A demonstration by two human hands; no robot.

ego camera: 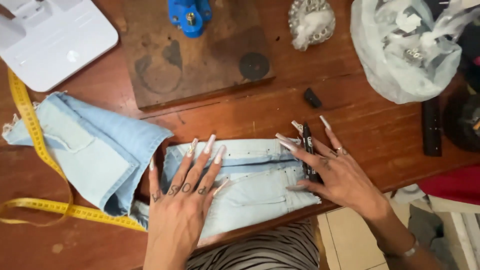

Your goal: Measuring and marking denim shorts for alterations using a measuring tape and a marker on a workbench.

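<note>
A light blue denim garment [100, 150] lies folded on the wooden table [370, 130], its waistband part near the front edge. My left hand [180, 200] lies flat on the denim with fingers spread, pressing it down. My right hand [332, 172] rests at the right end of the waistband, fingers spread, with a black marker pen [308, 150] held between its fingers. Small dark dots run along the waistband [255, 152].
A yellow measuring tape [30, 145] curls along the left. A dark wooden board [195, 55] carries a blue press tool [190, 15]. A white machine base [50, 40] sits top left. Plastic bags with small metal parts [405, 50] and a small black piece [312, 97] lie at the right.
</note>
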